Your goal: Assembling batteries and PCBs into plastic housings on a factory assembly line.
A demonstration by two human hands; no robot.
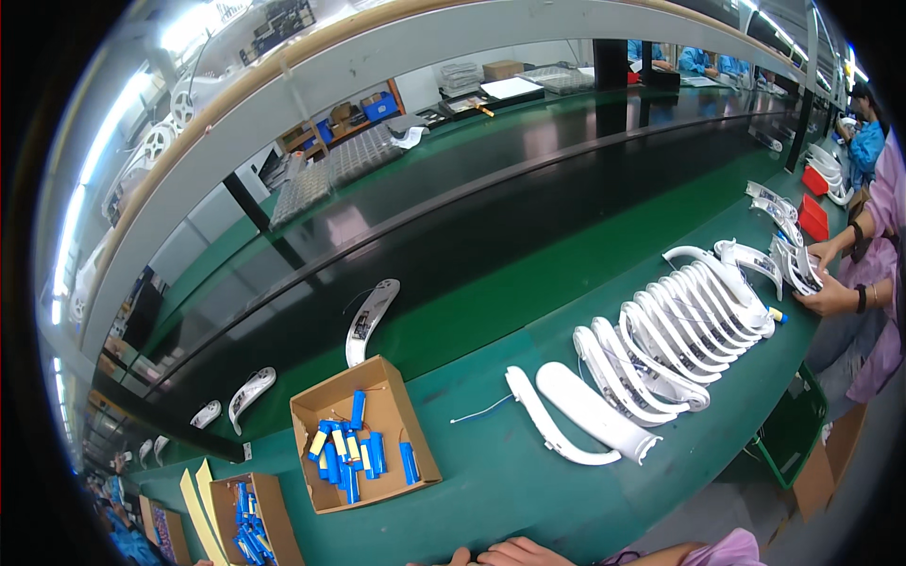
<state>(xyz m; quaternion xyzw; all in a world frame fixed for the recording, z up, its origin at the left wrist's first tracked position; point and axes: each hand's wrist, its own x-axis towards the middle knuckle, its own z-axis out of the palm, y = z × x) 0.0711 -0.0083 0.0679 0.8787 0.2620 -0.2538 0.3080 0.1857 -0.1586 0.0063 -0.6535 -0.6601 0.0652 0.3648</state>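
My right hand rests at the near edge of the green table, its forearm coming in from the lower right with a pink sleeve. Close beside it, only a small part of my left hand shows. The lower edge of the picture cuts off both hands, hiding most of the fingers and anything between them. Nearest on the left is an open cardboard box holding blue cylindrical batteries with yellow ends and thin wires. To the right lie a smooth white curved shell and a slimmer curved shell with a trailing wire.
A long row of white curved shells spans the right side. Beyond it, a co-worker's hands hold a shell beside a red bin. Curved parts lie on the dark conveyor. Another battery box stands lower left.
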